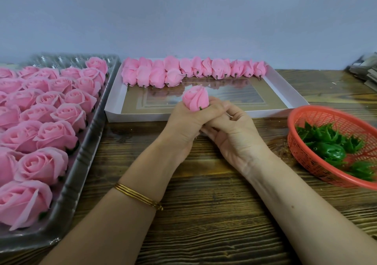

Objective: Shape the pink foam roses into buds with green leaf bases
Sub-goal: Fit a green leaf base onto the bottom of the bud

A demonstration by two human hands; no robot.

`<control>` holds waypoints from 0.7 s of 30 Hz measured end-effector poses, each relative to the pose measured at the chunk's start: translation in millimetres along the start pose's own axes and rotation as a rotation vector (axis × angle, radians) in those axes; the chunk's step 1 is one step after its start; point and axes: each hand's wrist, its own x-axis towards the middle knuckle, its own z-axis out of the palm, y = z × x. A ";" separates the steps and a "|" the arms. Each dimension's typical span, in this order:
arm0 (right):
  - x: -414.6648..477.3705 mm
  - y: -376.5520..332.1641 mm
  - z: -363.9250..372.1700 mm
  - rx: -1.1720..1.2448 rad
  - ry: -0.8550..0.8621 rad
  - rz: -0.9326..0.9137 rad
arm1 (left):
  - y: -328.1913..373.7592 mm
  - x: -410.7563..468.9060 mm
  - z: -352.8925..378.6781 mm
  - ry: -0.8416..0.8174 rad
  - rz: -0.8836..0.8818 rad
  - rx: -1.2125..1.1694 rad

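A pink foam rose bud [195,98] stands upright above my hands, over the table's middle. My left hand [188,120] grips its base, with a sliver of green leaf base showing at the fingers. My right hand [230,130] lies against the left from the right, its fingers curled under the bud's base; what they hold is hidden. Open pink roses [47,122] fill a clear plastic tray [81,162] on the left. Finished buds [183,71] lie in rows at the far side of a white box lid [285,93].
A red plastic basket [302,148] at the right holds green leaf bases [330,142]. A stack of grey items [365,71] sits at the far right by the wall. The wooden table [204,213] runs under my forearms.
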 end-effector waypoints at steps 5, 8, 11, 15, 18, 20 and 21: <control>1.0 -1.0 -3.1 -0.067 -0.057 0.022 | -0.2 2.1 -3.2 0.014 -0.046 -0.013; 0.6 -3.5 -5.0 -0.114 -0.114 0.025 | -0.3 2.6 -5.4 -0.006 -0.029 0.010; -0.4 -5.2 -5.6 -0.160 -0.157 0.024 | -0.2 1.6 -8.7 -0.061 0.006 0.056; -1.3 -7.5 -4.1 -0.171 -0.133 0.049 | -2.7 1.0 -10.8 -0.087 0.038 0.078; -1.4 -8.4 -5.2 -0.146 -0.118 0.049 | -3.6 0.4 -9.9 -0.081 0.048 0.084; -0.9 -6.4 -6.0 -0.157 -0.099 0.057 | -6.1 1.5 -9.4 -0.055 0.073 0.117; -0.7 -5.1 -6.3 -0.173 -0.082 0.060 | -6.4 1.3 -8.6 -0.039 0.091 0.137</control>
